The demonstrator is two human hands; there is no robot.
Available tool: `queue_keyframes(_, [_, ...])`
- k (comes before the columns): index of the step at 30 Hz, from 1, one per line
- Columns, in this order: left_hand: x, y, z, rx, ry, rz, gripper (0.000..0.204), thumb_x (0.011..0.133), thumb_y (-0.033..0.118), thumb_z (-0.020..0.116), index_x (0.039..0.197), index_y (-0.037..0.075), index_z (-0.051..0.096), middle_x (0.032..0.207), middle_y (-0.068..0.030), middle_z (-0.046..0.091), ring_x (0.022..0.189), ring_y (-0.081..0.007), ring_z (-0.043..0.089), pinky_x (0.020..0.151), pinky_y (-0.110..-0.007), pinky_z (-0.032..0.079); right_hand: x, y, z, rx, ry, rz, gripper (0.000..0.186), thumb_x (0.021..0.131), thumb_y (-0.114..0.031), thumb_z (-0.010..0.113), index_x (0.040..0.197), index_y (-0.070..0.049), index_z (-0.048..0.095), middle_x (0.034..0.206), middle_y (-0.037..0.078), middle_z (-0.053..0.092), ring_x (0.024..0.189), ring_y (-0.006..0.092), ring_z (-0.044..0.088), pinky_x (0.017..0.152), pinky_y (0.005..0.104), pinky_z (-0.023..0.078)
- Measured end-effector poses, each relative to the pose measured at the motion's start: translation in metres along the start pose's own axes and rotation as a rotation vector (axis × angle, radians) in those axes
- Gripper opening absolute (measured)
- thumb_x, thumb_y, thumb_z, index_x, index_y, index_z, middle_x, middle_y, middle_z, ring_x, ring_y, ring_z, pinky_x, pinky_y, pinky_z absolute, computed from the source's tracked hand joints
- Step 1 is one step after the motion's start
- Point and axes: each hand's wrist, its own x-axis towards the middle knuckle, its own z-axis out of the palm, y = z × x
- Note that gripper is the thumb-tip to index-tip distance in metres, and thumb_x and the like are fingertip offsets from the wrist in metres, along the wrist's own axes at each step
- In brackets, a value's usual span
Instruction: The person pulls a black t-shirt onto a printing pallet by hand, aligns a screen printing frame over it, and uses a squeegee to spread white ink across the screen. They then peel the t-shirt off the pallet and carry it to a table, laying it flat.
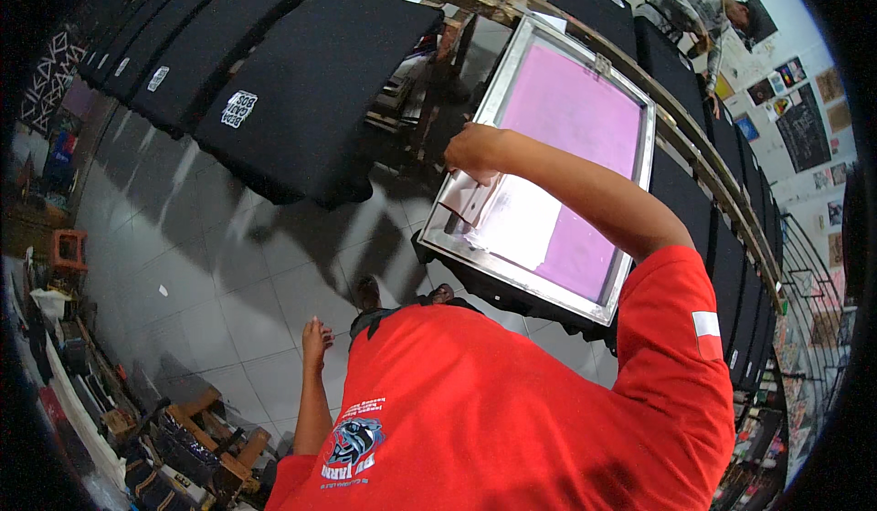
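Metal frame (530, 279), pink mesh (571, 100); right fingers (463, 152) gripping squeegee (468, 200)

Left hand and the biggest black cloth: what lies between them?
In the head view, only shadowed, tiled floor shows between the left hand and the black cloth.

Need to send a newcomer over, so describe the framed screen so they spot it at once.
Find the person in the red shirt and follow the outstretched right arm to the right hand. Beneath that hand and forearm lies the framed screen, a rectangle of pinkish-purple with a white patch. Its silvery frame sets it apart from the neighbouring black cloths.
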Motion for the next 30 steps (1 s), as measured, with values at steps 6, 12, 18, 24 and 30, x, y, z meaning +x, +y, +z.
queue_keyframes(6, [-0.009, -0.071, -0.054, 0.000, 0.133, -0.184, 0.048, 0.089, 0.052, 0.045, 0.099, 0.005, 0.049, 0.079, -0.0093, 0.057, 0.059, -0.0180, 0.055, 0.050, -0.030, 0.045, 0.034, 0.000, 0.012, 0.015, -0.101, -0.019, 0.055, 0.053, -0.022, 0.079, 0.105, -0.014, 0.065, 0.093, 0.007, 0.067, 0.094, 0.0276, 0.062, 0.085, 0.0456, 0.042])
queue_keyframes(12, [0.001, -0.081, -0.055, 0.014, 0.095, -0.174, 0.044, 0.090, 0.048, 0.046, 0.099, 0.006, 0.048, 0.079, -0.0088, 0.057, 0.060, -0.0178, 0.056, 0.051, -0.030, 0.045, 0.041, -0.009, 0.006, -0.064, -0.128, -0.061, 0.052, 0.054, -0.025, 0.079, 0.103, -0.016, 0.064, 0.097, 0.005, 0.064, 0.100, 0.0242, 0.059, 0.092, 0.0504, 0.036])
queue_keyframes(18, [0.004, -0.057, -0.042, 0.033, 0.068, -0.117, 0.043, 0.089, 0.045, 0.049, 0.101, 0.004, 0.049, 0.081, -0.0095, 0.059, 0.063, -0.0184, 0.058, 0.054, -0.032, 0.047, 0.047, 0.002, 0.024, -0.079, 0.056, -0.050, 0.065, 0.054, -0.028, 0.079, 0.115, -0.019, 0.057, 0.106, 0.004, 0.061, 0.110, 0.0253, 0.053, 0.101, 0.0560, 0.026])
queue_keyframes(24, [0.000, -0.059, -0.051, 0.051, 0.112, -0.107, 0.044, 0.090, 0.044, 0.050, 0.102, 0.002, 0.049, 0.080, -0.0104, 0.060, 0.063, -0.0186, 0.058, 0.054, -0.031, 0.047, 0.048, 0.004, 0.028, -0.068, 0.078, 0.012, 0.082, 0.050, -0.029, 0.082, 0.124, -0.018, 0.049, 0.117, 0.007, 0.055, 0.116, 0.0272, 0.048, 0.102, 0.0575, 0.025])
queue_keyframes(30, [-0.023, -0.076, -0.076, 0.076, 0.117, -0.153, 0.043, 0.090, 0.042, 0.049, 0.102, 0.001, 0.049, 0.082, -0.0127, 0.061, 0.064, -0.0192, 0.060, 0.054, -0.032, 0.049, -0.028, -0.028, -0.031, 0.302, 0.606, -0.066, 0.075, 0.062, -0.014, 0.076, 0.129, -0.010, 0.043, 0.135, 0.017, 0.040, 0.130, 0.0320, 0.033, 0.107, 0.0525, 0.022])
